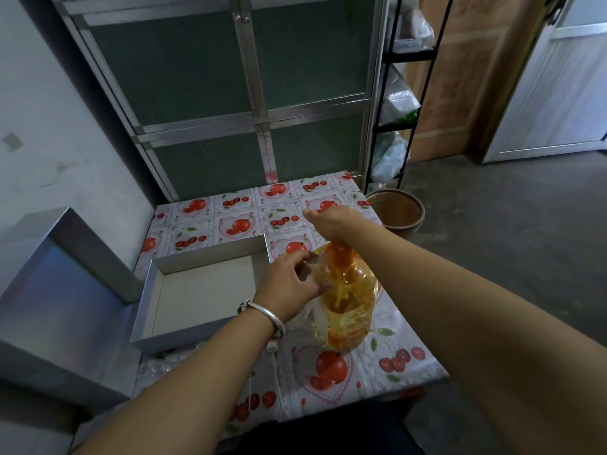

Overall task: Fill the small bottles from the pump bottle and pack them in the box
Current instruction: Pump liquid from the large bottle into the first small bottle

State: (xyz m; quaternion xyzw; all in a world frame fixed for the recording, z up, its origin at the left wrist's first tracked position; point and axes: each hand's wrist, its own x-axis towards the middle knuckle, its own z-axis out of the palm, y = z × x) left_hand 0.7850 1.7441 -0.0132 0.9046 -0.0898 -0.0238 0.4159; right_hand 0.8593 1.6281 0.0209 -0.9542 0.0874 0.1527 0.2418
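While my right hand (331, 221) presses the clear orange pump bottle (346, 300) top, left hand (289, 287) pinches a small clear bottle (313, 269) at the spout; grey cardboard box (144, 311) holds nothing yet, so filling is early, packing not begun.

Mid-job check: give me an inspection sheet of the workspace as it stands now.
Surface: table under a fruit-print cloth.
Job's things: pump bottle of orange liquid, upright; small bottle held at its spout, blurred; box open, no bottles inside.
Clutter: silver lid left of the box.
Hands: right hand presses the pump; left hand grips the small bottle.
Cables: white cord near the table's front.
Surroundings: cabinet, black rack, brown bucket.
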